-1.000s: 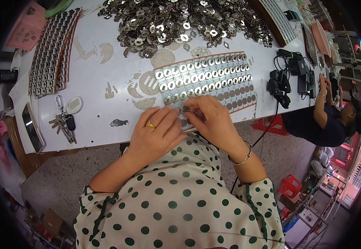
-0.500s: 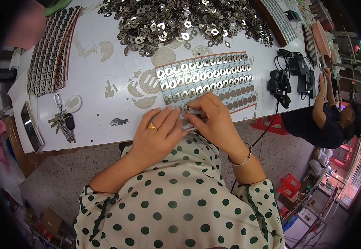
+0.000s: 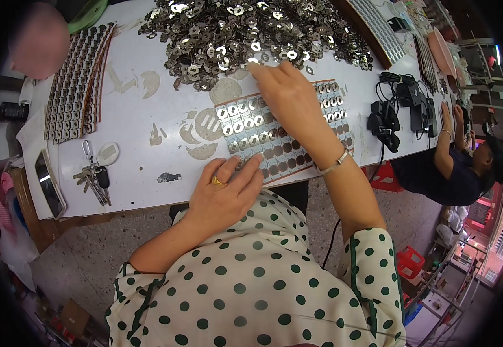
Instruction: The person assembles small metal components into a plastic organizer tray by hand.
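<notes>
My left hand (image 3: 228,186) rests open, fingers spread, on the near left corner of a flat panel (image 3: 280,169) set with rows of round spots. Shiny slotted metal discs (image 3: 243,124) sit on the panel's far and left rows; several nearer spots look plain brown and round. A gold ring shows on that hand. Over the panel's far edge stretches my right hand (image 3: 286,98), its bracelet at the wrist. Its fingertips meet the near edge of a big heap of loose slotted metal pieces (image 3: 246,34). Those fingers are mostly hidden behind the hand, and so is anything between them.
Stacked filled panels (image 3: 78,87) lie at the left, near keys (image 3: 94,179), a white round object (image 3: 108,153) and a phone (image 3: 49,184). Black devices with cables (image 3: 399,110) lie at the right. Beyond them a co-worker (image 3: 448,165) sits at the table.
My right hand has left the near part of the panel beside my left hand and reached forward to the heap. My left hand stays on the panel's near left corner.
</notes>
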Demonstrator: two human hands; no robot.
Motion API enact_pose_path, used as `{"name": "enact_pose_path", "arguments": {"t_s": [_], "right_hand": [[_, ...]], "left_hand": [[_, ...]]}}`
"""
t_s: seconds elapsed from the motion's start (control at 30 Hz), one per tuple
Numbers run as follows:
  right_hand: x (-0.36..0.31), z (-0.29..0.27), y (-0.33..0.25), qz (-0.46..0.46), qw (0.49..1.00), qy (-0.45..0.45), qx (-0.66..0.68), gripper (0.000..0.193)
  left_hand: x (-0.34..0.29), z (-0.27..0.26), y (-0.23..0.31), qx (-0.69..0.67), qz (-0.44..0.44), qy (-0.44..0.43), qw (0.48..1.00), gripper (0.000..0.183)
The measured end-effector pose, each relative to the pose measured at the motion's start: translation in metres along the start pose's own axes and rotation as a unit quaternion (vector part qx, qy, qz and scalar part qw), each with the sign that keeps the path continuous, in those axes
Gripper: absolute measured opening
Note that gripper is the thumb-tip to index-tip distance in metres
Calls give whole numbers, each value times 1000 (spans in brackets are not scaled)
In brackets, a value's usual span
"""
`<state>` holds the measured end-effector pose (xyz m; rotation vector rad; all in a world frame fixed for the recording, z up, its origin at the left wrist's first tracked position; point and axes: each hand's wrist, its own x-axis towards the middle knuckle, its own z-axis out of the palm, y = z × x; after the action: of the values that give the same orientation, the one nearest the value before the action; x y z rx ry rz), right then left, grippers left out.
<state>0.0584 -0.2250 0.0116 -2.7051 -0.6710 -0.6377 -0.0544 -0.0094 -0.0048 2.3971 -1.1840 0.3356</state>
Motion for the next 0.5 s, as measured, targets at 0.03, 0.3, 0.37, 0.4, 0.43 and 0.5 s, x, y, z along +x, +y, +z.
{"name": "enact_pose_path", "arguments": {"t_s": [0.03,0.3,0.37,0.4,0.43,0.5], "right_hand": [[2,4,5,-2,1000,2,0,28],[-10,-27,1,331,760,-36,558,17],[-26,-39,-1,410,569,-54,711,18],[-31,-41,-7,430,557,-38,709,19],[-39,-42,-6,433,558,-38,707,19],[-59,-42,0,380,525,-110,753,18]], "left_hand": [[-1,0,0,3,0,2,1000,27],[-3,1,3,-40,-37,-1,999,39],[-1,1,3,-45,-39,-1,998,40],[1,1,3,-47,-41,-3,998,41],[2,1,3,-51,-40,-4,998,41],[4,0,3,-44,-42,-5,998,41]]}}
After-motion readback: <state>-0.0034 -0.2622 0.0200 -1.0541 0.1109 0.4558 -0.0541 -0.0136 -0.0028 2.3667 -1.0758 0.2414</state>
